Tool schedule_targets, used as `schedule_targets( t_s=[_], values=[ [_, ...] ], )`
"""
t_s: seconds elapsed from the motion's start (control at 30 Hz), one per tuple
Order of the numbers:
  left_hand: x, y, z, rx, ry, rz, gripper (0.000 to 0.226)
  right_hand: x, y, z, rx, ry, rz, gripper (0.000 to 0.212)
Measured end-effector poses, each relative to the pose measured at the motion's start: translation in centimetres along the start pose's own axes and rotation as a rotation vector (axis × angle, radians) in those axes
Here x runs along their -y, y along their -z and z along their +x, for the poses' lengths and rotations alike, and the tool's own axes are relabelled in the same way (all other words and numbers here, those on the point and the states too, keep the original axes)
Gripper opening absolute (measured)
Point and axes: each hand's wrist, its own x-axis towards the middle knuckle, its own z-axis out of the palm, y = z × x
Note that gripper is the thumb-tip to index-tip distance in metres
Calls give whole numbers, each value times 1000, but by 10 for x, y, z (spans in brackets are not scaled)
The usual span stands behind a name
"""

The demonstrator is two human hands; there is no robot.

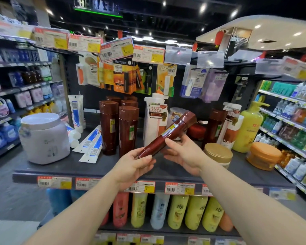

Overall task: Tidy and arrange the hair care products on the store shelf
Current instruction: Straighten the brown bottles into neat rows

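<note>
1. While I watch from the head camera, my left hand [131,164] has its grip curled round the base end of a dark red bottle [167,134], thumb on top and fingers underneath.
2. My right hand [182,156] holds the same bottle at its middle, the thumb laid against its near side and the fingers curved behind it.
3. That bottle is tilted, cap end up and to the right, and is held in the air above the front middle of the shelf [64,167], touching nothing else.
4. Just behind the left hand, two upright brown bottles [128,131] stand side by side, with more of the same kind behind them toward the back of the shelf.
5. Left of them, white-and-blue tubes [91,141] lie flat, and one stands upright against the back panel.
6. Near the left edge of the shelf sits a large white tub [43,138].
7. Beside the right hand, a gold-lidded jar [218,153] stands close to the front edge.
8. Further right are an orange jar [263,155] near the right corner and a yellow pump bottle [249,126] behind it.
9. Behind the held bottle stands a tall white pump bottle [155,119] with a card tag on it.
</note>
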Motion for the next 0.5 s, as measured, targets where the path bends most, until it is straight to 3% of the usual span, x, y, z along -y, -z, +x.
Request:
schedule_targets(
  t_s=[0.17, 0.5],
  values=[
    [-4, 3, -2, -37, 16, 130, 35, -6, -3, 2, -12, 12, -29, 52],
    [-12, 19, -8, -130, -68, 414, 44, 2, -29, 7, 2, 60, -70, 47]
  ],
)
